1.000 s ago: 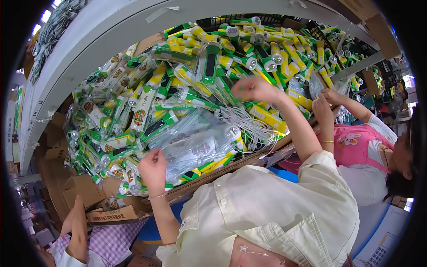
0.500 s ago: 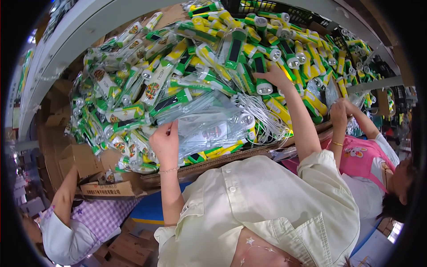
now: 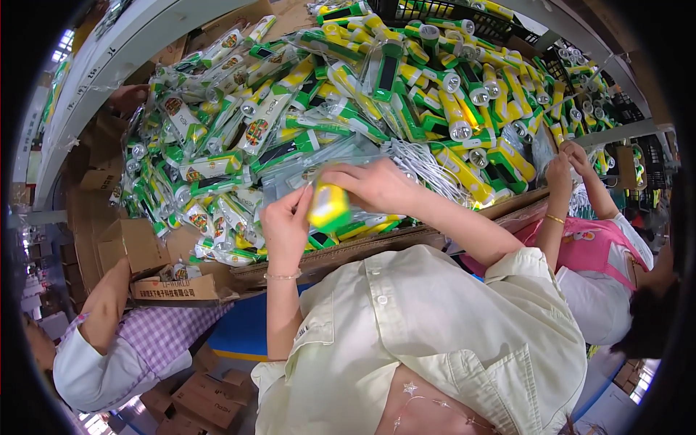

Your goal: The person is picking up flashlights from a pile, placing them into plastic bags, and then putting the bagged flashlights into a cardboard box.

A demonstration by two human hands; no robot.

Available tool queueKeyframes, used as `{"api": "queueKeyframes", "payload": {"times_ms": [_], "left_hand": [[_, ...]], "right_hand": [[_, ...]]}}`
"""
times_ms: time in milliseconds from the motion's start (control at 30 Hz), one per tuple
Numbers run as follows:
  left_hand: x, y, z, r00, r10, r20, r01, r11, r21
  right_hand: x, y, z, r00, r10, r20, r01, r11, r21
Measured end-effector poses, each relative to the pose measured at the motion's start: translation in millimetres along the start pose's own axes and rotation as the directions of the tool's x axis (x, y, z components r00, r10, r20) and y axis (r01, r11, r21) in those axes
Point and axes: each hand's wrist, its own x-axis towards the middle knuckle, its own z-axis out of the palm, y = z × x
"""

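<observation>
Yellow-green plastic flashlight (image 3: 328,206) pinched btwn left hand (image 3: 288,217) & right hand (image 3: 373,185), both closed on it, over near table edge w/ clear plastic bag (image 3: 308,170). Risks: slipping off near cardboard edge (image 3: 362,250); snagging white cords (image 3: 428,170) just right; knocking loose pile of bagged flashlights (image 3: 239,145).

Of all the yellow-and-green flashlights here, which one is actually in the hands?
The yellow flashlight pinched between the left hand and right hand, lifted just above the heap; every other one lies loose or bagged in the pile.
</observation>
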Motion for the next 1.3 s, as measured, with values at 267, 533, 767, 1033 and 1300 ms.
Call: {"api": "queueKeyframes", "payload": {"times_ms": [267,533,767,1033,1300], "left_hand": [[-7,5,-13,0.994,0.016,-0.105,0.016,0.956,0.294],[-2,-33,-1,0.998,-0.018,-0.057,0.035,0.953,0.301],[-1,-31,0,0.994,-0.084,-0.065,0.097,0.970,0.223],[0,-41,-4,0.999,-0.044,-0.020,0.047,0.973,0.225],[0,-50,0,0.999,-0.012,-0.053,0.025,0.970,0.244]], "right_hand": [[7,-23,17,0.953,0.216,0.214,-0.083,0.862,-0.500],[-5,23,-1,0.960,0.279,0.037,-0.273,0.956,-0.107],[-94,87,-45,0.648,0.725,0.234,-0.704,0.687,-0.181],[-110,86,-49,0.712,0.689,0.136,-0.671,0.725,-0.156],[-77,60,-86,0.691,0.718,-0.090,-0.703,0.695,0.149]]}}
